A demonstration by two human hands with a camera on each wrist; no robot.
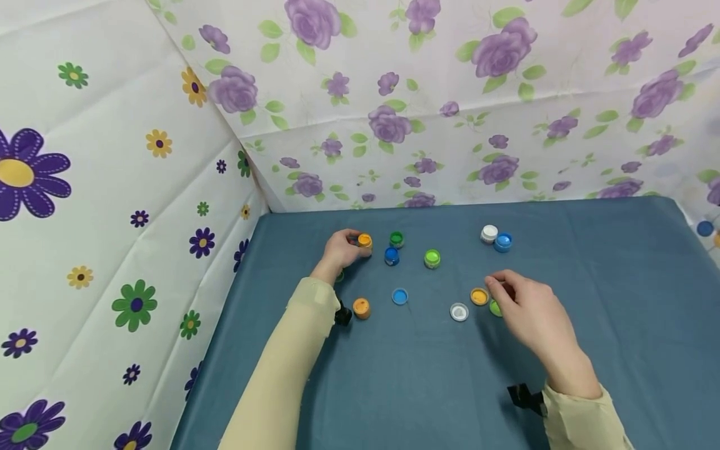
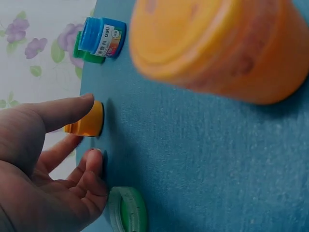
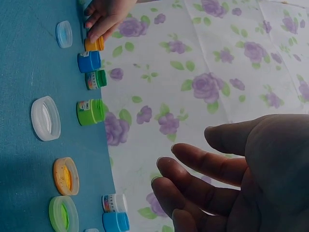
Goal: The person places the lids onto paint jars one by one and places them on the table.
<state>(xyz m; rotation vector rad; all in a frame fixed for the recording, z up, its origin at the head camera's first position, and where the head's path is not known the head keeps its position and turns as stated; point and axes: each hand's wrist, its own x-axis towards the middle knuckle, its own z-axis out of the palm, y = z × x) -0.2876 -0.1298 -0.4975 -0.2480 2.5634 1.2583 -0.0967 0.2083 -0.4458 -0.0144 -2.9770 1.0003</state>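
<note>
At the back left, my left hand grips a small open jar of yellow-orange paint between thumb and fingers. Just under that wrist a green lid lies on the cloth, mostly hidden in the head view. Nearer me is an orange jar, large in the left wrist view. My right hand hovers with nothing in it, fingers loosely bent. Close to its fingertips lie a yellow lid and a light green lid, the green one partly covered by the hand.
Dark green, dark blue and light green jars stand right of the left hand. White and light blue jars are at the back right. Between the hands lie blue and white lids. Flowered sheets rise behind and left.
</note>
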